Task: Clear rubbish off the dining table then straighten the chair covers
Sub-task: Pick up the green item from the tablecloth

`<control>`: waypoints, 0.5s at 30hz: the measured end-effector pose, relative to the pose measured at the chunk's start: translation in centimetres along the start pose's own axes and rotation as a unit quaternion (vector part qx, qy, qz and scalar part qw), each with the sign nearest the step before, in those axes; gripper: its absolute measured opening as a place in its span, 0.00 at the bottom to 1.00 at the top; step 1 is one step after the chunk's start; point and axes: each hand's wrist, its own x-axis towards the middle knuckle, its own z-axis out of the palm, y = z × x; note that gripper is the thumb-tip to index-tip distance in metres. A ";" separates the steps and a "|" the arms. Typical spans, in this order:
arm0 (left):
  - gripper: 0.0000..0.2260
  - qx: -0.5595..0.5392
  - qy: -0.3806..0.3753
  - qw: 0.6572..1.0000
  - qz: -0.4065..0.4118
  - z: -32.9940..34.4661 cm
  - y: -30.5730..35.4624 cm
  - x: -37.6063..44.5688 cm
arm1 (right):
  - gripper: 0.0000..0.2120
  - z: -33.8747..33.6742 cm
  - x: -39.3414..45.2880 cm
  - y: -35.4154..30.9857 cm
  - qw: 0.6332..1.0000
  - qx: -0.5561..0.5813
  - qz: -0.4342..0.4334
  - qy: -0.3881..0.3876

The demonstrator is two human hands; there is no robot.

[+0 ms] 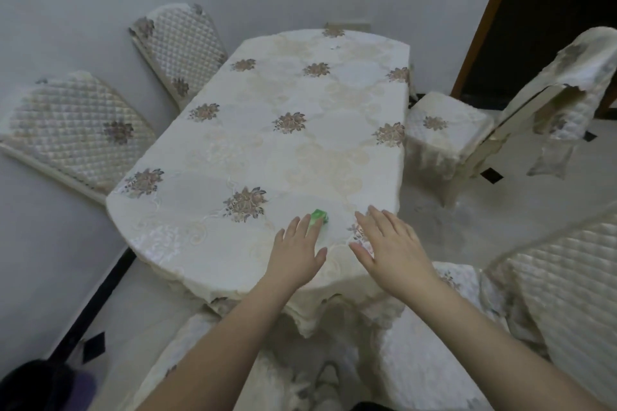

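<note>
A small green piece of rubbish (319, 216) lies on the cream flowered tablecloth of the dining table (267, 143), near its front edge. My left hand (298, 250) is stretched flat over the cloth, its fingertips touching the green piece. Just to the right, my right hand (387, 242) hovers with straight, spread fingers above the table's front right corner and holds nothing. A chair at the right (447, 130) has its back cover (564, 93) hanging crooked and bunched.
Two chairs with quilted covers (70, 130) (180, 47) stand against the wall at the left. Another quilted chair back (567, 280) is close at the right front, and a covered seat (394, 354) lies below my arms. A dark doorway (551, 10) opens at the back right.
</note>
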 end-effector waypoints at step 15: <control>0.27 0.002 -0.082 0.994 0.074 5.5 -3.6 9.9 | 0.37 2.8 4.5 -1.8 0.997 -0.012 0.048 -0.052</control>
